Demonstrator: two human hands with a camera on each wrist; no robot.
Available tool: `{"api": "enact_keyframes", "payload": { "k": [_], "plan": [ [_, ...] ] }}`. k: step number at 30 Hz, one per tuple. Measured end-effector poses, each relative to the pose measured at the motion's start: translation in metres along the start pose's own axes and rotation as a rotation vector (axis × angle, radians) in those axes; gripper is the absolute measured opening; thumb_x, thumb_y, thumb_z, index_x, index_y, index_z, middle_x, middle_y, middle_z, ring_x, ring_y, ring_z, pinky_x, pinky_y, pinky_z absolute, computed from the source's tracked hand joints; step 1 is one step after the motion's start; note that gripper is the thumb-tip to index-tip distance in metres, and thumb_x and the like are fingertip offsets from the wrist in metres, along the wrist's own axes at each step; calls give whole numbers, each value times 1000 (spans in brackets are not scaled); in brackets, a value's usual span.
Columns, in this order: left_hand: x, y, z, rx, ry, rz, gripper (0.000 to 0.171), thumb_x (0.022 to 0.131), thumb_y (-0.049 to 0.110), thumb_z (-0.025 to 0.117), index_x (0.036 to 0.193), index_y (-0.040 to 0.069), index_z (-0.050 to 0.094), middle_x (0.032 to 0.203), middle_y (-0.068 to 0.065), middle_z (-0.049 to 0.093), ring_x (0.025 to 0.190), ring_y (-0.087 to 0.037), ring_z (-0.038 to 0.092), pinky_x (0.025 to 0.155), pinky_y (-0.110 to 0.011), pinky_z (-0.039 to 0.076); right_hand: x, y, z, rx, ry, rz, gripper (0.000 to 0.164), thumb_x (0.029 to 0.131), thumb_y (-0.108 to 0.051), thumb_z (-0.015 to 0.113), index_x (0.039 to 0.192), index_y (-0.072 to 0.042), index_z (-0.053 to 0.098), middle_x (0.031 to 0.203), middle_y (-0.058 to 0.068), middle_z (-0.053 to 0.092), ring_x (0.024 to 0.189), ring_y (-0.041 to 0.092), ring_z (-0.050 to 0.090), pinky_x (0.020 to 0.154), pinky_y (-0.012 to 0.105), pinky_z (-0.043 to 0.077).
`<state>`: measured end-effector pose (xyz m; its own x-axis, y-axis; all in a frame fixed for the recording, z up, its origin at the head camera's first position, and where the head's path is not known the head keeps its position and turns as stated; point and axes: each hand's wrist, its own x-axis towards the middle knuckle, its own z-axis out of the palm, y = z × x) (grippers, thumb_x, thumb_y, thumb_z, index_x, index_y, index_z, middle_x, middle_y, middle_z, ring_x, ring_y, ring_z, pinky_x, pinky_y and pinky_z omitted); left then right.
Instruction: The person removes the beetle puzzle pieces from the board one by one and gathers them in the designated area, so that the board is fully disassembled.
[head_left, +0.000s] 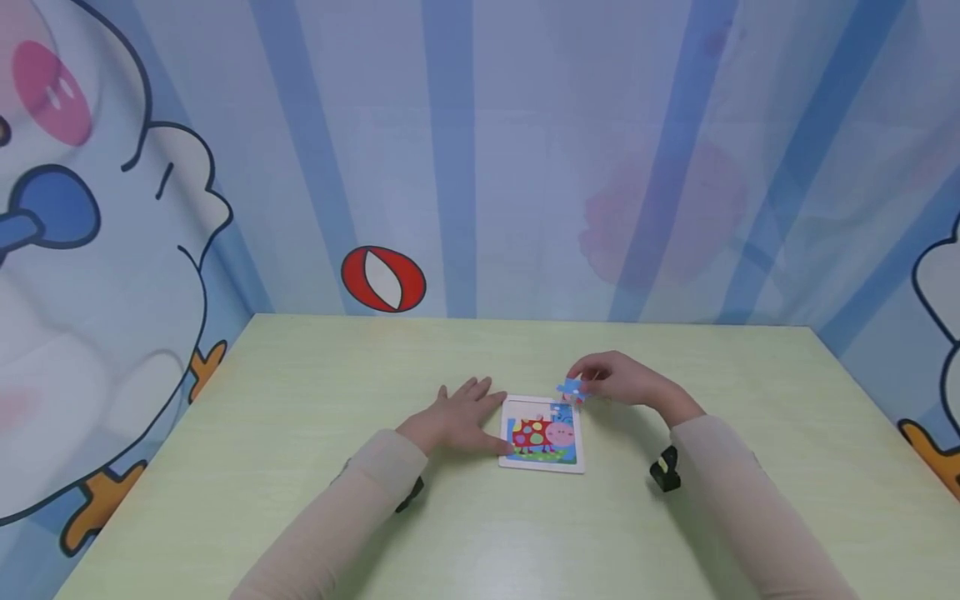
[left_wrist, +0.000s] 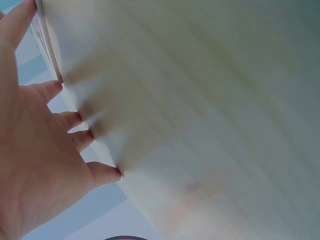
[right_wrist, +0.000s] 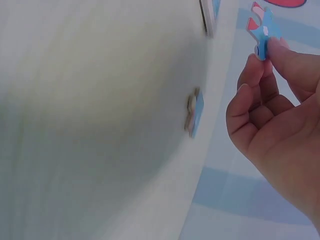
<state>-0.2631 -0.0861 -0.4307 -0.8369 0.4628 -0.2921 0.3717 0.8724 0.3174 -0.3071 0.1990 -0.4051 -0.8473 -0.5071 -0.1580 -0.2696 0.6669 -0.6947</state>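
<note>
A small jigsaw puzzle (head_left: 542,467) in a white frame lies on the table, its picture a pink pig and a red spotted shape. My left hand (head_left: 461,419) is spread at the frame's left side, thumb over the lower left edge and index fingertip by the upper left corner. In the left wrist view, the fingertips (left_wrist: 107,172) of that hand rest on the tabletop. Just above the frame's upper right corner, my right hand (head_left: 621,379) pinches a blue puzzle piece (right_wrist: 265,32) with red-pink parts between thumb and fingers.
Another blue-topped puzzle piece (right_wrist: 198,112) lies on the table beneath my right hand. The pale green table (head_left: 337,358) ends at a blue striped backdrop (head_left: 517,167) with cartoon figures. Dark wrist devices (head_left: 665,469) hang under both sleeves.
</note>
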Motion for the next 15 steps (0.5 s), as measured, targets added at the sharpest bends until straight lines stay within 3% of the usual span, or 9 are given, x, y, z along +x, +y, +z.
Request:
{"api": "enact_keyframes", "payload": {
  "k": [8,15],
  "plan": [
    [0,-1,0,-2,1,-4,88,82,60,64,153,22,28,162,-6,14,149,-28,5,114,-62,7,-20,13,-25,-30,39,-4,24,97,-8,55,118,-2,63,96,9,59,83,25,55,71,39,50],
    [0,-2,1,-2,1,4,88,82,61,63,153,23,27,162,-5,13,149,-28,5,115,-62,7,-31,35,-40,-48,74,25,24,96,-5,54,117,1,63,93,9,56,84,22,52,69,32,48]
  ]
}}
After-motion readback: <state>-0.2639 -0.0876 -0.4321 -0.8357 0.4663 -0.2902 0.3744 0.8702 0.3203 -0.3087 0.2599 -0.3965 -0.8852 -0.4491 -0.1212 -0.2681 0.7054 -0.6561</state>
